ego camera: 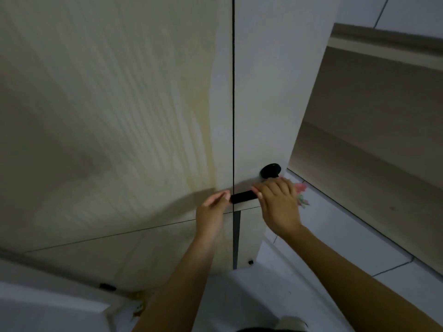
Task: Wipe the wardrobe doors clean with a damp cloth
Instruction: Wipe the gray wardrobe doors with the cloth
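Observation:
Two pale wood-grain wardrobe doors fill the view, a wide left door (115, 116) and a narrow right door (261, 92), with a dark gap between them. A black bar handle (242, 196) sits low on the right door, and a round black knob (271, 170) is above it to the right. My left hand (212, 208) has curled fingers whose tips pinch the handle's left end. My right hand (278, 203) presses a pink and pale cloth (301, 188) against the door at the handle's right end. Most of the cloth is hidden under the hand.
Below the doors run lower drawer fronts (143, 250) with a slim vertical black handle (236, 238). The white tiled floor (335, 236) lies to the right, bordered by a beige wall panel (374, 140). My foot (291, 323) shows at the bottom edge.

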The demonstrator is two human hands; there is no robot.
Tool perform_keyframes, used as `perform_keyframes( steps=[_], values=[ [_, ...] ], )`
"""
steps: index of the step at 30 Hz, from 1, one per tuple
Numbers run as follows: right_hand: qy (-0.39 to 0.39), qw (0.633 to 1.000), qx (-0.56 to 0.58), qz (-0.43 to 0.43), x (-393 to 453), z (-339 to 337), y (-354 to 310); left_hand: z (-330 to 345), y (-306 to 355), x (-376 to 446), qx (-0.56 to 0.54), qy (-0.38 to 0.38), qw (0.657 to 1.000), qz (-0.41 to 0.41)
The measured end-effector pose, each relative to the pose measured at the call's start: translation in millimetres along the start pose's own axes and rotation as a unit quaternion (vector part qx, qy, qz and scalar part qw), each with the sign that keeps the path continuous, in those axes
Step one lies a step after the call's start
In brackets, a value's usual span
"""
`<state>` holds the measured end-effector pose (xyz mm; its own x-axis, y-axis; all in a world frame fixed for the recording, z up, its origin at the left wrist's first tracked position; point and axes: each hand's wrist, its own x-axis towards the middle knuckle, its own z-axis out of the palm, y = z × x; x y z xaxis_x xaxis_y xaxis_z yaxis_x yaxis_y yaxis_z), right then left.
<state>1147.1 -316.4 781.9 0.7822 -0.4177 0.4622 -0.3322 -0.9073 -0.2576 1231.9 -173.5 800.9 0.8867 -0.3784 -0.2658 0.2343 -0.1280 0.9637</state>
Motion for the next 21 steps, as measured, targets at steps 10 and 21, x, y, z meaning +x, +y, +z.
perform_keyframes(
  steps=[10, 21],
  values=[
    [-0.02, 0.999, 0.013, -0.022, 4, 9, 5, 5, 8, 17, -0.026, 0.011, 0.999, -0.044],
    [-0.092, 0.866, 0.195, 0.451, 59, -9, -29, 1, 18, 25, 0.033, -0.035, 0.999, -0.017]
  ],
)
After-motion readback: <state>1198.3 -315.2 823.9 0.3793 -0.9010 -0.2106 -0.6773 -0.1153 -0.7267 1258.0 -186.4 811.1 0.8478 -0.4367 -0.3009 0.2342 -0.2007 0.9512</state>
